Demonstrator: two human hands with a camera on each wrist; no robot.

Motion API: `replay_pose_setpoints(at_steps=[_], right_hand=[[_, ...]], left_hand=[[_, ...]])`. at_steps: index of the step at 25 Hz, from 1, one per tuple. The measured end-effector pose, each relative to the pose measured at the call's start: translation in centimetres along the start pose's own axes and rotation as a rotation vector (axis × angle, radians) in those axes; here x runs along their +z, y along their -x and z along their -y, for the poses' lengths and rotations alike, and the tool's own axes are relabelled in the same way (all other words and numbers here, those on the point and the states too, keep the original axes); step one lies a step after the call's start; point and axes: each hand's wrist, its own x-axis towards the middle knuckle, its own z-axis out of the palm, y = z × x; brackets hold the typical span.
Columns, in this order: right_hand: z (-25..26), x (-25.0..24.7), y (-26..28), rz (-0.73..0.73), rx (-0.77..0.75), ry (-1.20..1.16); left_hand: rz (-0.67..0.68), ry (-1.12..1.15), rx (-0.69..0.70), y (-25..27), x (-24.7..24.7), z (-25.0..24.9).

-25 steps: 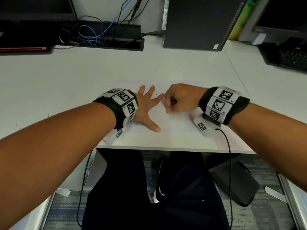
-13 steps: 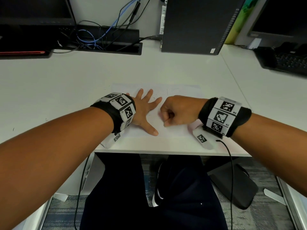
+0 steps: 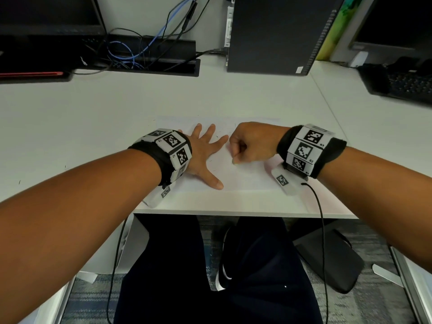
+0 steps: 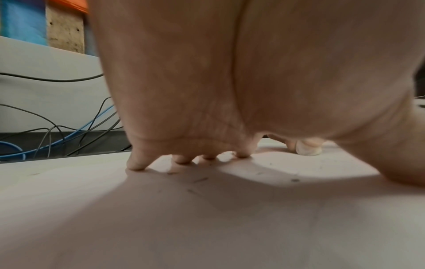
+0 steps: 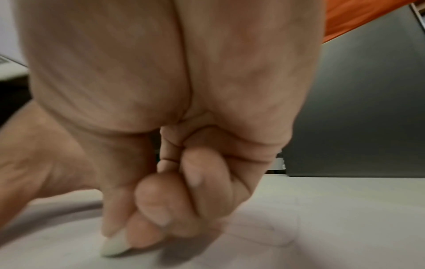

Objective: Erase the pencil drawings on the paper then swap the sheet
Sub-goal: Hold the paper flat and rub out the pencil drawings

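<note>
A white sheet of paper (image 3: 245, 178) lies on the desk near its front edge, with faint pencil marks and dark eraser crumbs (image 4: 200, 180) on it. My left hand (image 3: 203, 155) lies flat on the sheet's left part with fingers spread, and its fingertips (image 4: 138, 163) press the paper. My right hand (image 3: 250, 143) is curled in a fist just right of the left fingers. It pinches a small white eraser (image 5: 115, 245) whose tip touches the paper. The eraser (image 4: 308, 150) also shows past the left palm.
The white desk (image 3: 93, 127) carries a black computer tower (image 3: 280, 31) at the back centre, a cable tray with blue and black cables (image 3: 145, 52) at back left and a keyboard (image 3: 406, 85) at far right. My legs and a black bag (image 3: 327, 260) are below the desk edge.
My right fist with the eraser has rubbed back and forth over a short stretch of the sheet beside the left fingers. The left hand has stayed flat on the paper.
</note>
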Motion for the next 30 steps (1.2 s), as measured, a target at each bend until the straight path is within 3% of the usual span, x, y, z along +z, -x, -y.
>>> replay_pose_setpoints(at_steps=[4, 6, 12, 14, 18, 25, 30], right_hand=[[1.6, 1.3, 0.5, 0.098, -0.059, -0.018], [1.4, 1.1, 0.2, 0.079, -0.046, 0.009], [-4.2, -2.0, 0.0, -0.301, 0.174, 0.067], [-5.6, -2.9, 0.5, -0.343, 0.244, -0.004], [-6.1, -2.4, 0.1, -0.230, 0.254, -0.206], [-4.2, -1.7, -3.0, -0.091, 0.170, -0.317], [-3.5, -1.9, -4.8, -0.132, 0.170, -0.307]], left_hand=[[0.000, 0.006, 0.017, 0.0, 0.0, 0.1], [-0.003, 0.003, 0.015, 0.1, 0.0, 0.2], [0.051, 0.006, 0.013, 1.3, -0.3, 0.6], [0.092, -0.006, 0.004, 2.2, -0.4, 0.8], [0.074, -0.034, -0.003, 4.0, -1.4, -0.3], [-0.214, 0.124, -0.108, 0.4, -2.2, -1.3], [-0.160, 0.145, -0.141, -1.4, -1.4, -0.8]])
